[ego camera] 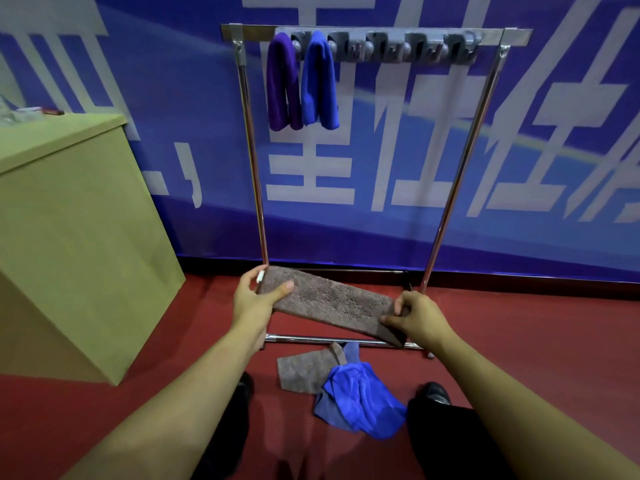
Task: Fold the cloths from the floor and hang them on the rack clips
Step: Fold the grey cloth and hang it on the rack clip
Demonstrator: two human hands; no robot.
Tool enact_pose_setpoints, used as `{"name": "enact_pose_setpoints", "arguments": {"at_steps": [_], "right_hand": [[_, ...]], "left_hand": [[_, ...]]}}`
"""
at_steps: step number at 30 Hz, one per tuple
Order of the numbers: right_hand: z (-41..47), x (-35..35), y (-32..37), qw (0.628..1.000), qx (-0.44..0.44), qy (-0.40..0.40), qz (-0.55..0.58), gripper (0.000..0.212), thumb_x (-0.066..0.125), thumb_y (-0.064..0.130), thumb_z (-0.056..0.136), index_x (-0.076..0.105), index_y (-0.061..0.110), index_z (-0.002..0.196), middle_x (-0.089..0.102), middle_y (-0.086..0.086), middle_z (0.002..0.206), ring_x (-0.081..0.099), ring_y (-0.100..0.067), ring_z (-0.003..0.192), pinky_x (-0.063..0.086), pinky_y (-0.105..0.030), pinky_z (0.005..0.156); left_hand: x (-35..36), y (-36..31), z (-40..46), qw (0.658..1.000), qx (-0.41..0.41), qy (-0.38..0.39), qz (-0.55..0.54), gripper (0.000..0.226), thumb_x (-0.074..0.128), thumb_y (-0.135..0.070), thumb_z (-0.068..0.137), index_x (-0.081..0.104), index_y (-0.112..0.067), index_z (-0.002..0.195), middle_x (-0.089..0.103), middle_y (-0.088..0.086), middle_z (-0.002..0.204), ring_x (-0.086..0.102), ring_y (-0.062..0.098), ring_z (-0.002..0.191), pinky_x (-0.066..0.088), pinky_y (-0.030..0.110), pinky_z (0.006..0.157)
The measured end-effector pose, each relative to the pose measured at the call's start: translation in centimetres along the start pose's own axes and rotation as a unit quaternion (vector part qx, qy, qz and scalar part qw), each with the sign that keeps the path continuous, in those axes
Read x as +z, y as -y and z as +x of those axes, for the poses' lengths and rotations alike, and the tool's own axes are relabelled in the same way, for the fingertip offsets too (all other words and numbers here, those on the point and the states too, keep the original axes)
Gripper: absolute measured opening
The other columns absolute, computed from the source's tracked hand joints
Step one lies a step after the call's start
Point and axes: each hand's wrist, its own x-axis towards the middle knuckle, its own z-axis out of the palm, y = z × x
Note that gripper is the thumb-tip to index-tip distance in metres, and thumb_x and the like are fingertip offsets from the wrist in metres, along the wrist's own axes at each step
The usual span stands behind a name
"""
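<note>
Folding step: I hold the brown cloth as a long strip, left hand and right hand fingers clamped on its ends. Next I'd halve it, then lift it to a free rack clip above.

Looks like some staged demo or exhibition hall: huge printed blue banner as wall, red floor, plain cardboard-like box.

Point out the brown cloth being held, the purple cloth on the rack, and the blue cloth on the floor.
brown cloth point(332, 303), head view, middle of the folded strip between both hands.
purple cloth point(281, 84), head view, middle of its hanging fold.
blue cloth on the floor point(363, 400), head view, centre of the crumpled heap.
</note>
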Motion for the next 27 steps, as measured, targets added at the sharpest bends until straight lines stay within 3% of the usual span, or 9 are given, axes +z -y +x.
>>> {"name": "enact_pose_setpoints", "arguments": {"at_steps": [2,5,9,11,16,19,21,24,27], "right_hand": [[0.0,0.2,-0.1,0.998,0.015,0.032,-0.043,0.034,0.084,0.024,0.071,0.052,0.023,0.061,0.062,0.002,0.072,0.061,-0.020,0.074,0.041,-0.020,0.058],[-0.2,0.5,0.1,1.000,0.003,0.016,-0.005,0.035,0.086,0.019,0.070,0.053,0.024,0.059,0.065,-0.004,0.090,0.065,-0.020,0.090,0.051,-0.031,0.083],[-0.4,0.7,2.2,0.994,-0.065,0.005,0.083,0.034,0.086,0.009,0.071,0.056,0.024,0.064,0.060,0.000,0.114,0.060,-0.011,0.108,0.045,-0.030,0.098],[-0.4,0.8,3.7,0.989,-0.100,0.040,0.105,0.031,0.085,0.007,0.072,0.060,0.025,0.067,0.056,0.002,0.125,0.057,-0.005,0.115,0.044,-0.029,0.102],[-0.7,2.4,7.1,0.962,-0.157,0.171,0.142,0.025,0.086,0.011,0.073,0.071,0.030,0.080,0.048,0.003,0.140,0.043,-0.002,0.136,0.033,-0.026,0.114],[-1.1,3.2,8.5,0.949,-0.168,0.203,0.175,0.024,0.085,0.010,0.075,0.075,0.023,0.091,0.062,0.004,0.120,0.058,-0.005,0.118,0.042,-0.022,0.106],[-1.5,3.2,9.1,0.945,-0.155,0.212,0.196,0.025,0.083,0.009,0.076,0.075,0.027,0.091,0.071,-0.004,0.104,0.066,-0.011,0.096,0.053,-0.031,0.095],[-1.8,3.1,9.5,0.948,-0.135,0.208,0.201,0.025,0.081,0.005,0.079,0.074,0.023,0.095,0.073,-0.019,0.097,0.064,-0.014,0.079,0.057,-0.038,0.081],[-1.8,2.9,10.0,0.957,-0.095,0.168,0.218,0.026,0.077,-0.001,0.081,0.073,0.018,0.099,0.067,-0.013,0.082,0.059,-0.008,0.066,0.058,-0.028,0.068]], "left_hand": [[1.1,-1.1,-0.3,0.998,-0.009,0.016,-0.057,0.061,0.090,-0.004,0.065,0.065,-0.021,0.118,0.072,0.014,0.116,0.071,0.031,0.105,0.055,0.049,0.097],[2.4,-2.2,-0.6,0.998,0.017,0.054,-0.030,0.052,0.088,-0.003,0.068,0.068,-0.019,0.113,0.072,0.013,0.116,0.071,0.028,0.107,0.056,0.042,0.096],[3.3,-2.8,-1.0,0.991,0.038,0.109,0.063,0.038,0.088,-0.006,0.069,0.074,-0.012,0.104,0.078,0.009,0.098,0.074,0.019,0.091,0.058,0.035,0.085],[3.5,-2.9,-1.4,0.986,0.042,0.132,0.090,0.031,0.087,-0.008,0.072,0.076,-0.011,0.100,0.079,0.009,0.091,0.075,0.019,0.082,0.058,0.034,0.077],[3.4,-3.2,-2.0,0.983,0.037,0.150,0.095,0.028,0.086,-0.008,0.074,0.075,-0.008,0.100,0.078,0.011,0.093,0.074,0.020,0.082,0.059,0.033,0.075],[3.3,-3.6,-2.0,0.985,0.027,0.150,0.081,0.029,0.084,-0.008,0.075,0.074,-0.005,0.102,0.078,0.011,0.096,0.074,0.020,0.087,0.059,0.033,0.079],[3.0,-3.9,-1.9,0.986,0.021,0.151,0.073,0.028,0.084,-0.010,0.076,0.074,-0.006,0.102,0.078,0.011,0.097,0.074,0.024,0.091,0.059,0.037,0.084],[2.6,-4.0,-1.5,0.984,0.040,0.147,0.088,0.030,0.084,-0.014,0.077,0.074,-0.011,0.105,0.078,0.008,0.100,0.074,0.023,0.095,0.058,0.037,0.087],[2.7,-3.1,-0.9,0.982,0.084,0.125,0.117,0.047,0.083,-0.018,0.081,0.064,-0.018,0.124,0.072,0.000,0.115,0.069,0.014,0.106,0.056,0.031,0.091]]}}
